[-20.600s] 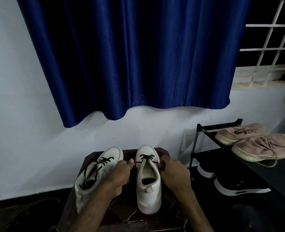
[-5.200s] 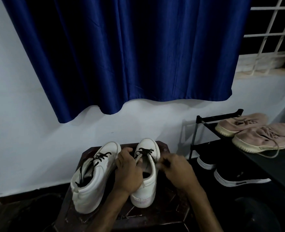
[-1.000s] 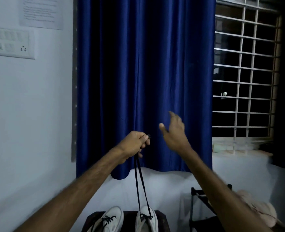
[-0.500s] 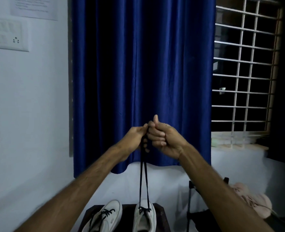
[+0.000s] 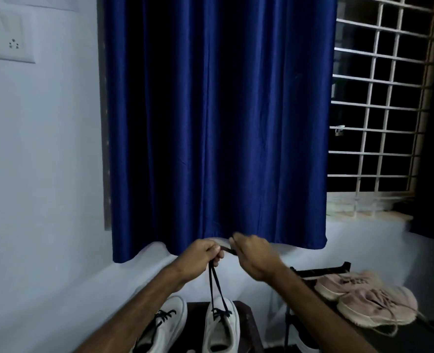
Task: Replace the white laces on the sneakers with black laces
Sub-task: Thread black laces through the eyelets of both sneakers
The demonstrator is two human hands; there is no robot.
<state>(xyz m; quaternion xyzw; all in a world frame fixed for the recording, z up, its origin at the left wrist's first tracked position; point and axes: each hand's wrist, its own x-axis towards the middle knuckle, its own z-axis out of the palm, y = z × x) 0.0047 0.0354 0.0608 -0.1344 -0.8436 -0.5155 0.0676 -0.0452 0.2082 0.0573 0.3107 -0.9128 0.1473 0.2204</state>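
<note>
Two white sneakers stand on a dark stool (image 5: 250,324) at the bottom of the view. The left sneaker (image 5: 166,327) carries a black lace through its eyelets. The right sneaker (image 5: 221,324) has a black lace (image 5: 214,289) crossed at its toe end only, and both strands rise taut from it. My left hand (image 5: 200,258) grips those strands in a fist above the shoe. My right hand (image 5: 254,253) pinches the lace ends that stick out of the left fist to the right. The heels of both shoes are cut off by the frame edge.
A blue curtain (image 5: 215,123) hangs on the wall behind my hands. A black shoe rack (image 5: 320,268) stands at the right with a pink pair of sneakers (image 5: 363,299) on top. A barred window (image 5: 379,105) is at the upper right, a switch panel (image 5: 4,39) at the upper left.
Both hands have come down lower with the lace. My right hand, clasped against the left half a second ago, now sits a little to the right, pinching the lace ends.
</note>
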